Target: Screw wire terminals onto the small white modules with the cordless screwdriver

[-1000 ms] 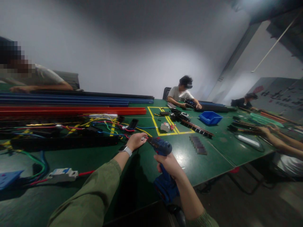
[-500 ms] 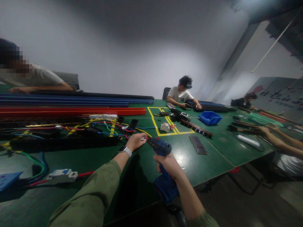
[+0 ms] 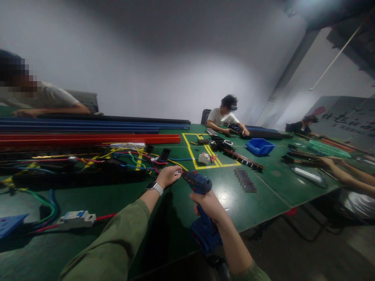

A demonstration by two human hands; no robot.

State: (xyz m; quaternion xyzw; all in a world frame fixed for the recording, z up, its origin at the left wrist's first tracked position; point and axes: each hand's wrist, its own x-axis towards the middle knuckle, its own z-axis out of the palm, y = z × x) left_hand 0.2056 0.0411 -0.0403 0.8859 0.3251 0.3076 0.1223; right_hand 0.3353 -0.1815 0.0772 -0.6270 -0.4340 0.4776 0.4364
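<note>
My right hand (image 3: pixel 210 205) is wrapped around the grip of a blue cordless drill (image 3: pixel 200 181), its battery base hanging low over the table's near edge. The drill points left, and its front end meets the fingertips of my left hand (image 3: pixel 168 176). Those fingers pinch a small white part (image 3: pixel 177 172) right at the drill's tip; its exact kind is too small to make out. Beyond my left hand lie coloured wires and a black rectangular piece (image 3: pixel 164 156). A long black housing (image 3: pixel 82 177) lies to the left.
Long red rails (image 3: pixel 88 138) and blue rails (image 3: pixel 88 124) lie across the green table (image 3: pixel 263 203). A blue bin (image 3: pixel 260 146) and a white circuit breaker (image 3: pixel 204 157) stand farther off. Another breaker (image 3: pixel 76 219) with red wires sits near left. Co-workers sit around the table.
Almost nothing differs. Both hands keep their hold, with the drill staying at the small white part; the view has shifted very slightly.
</note>
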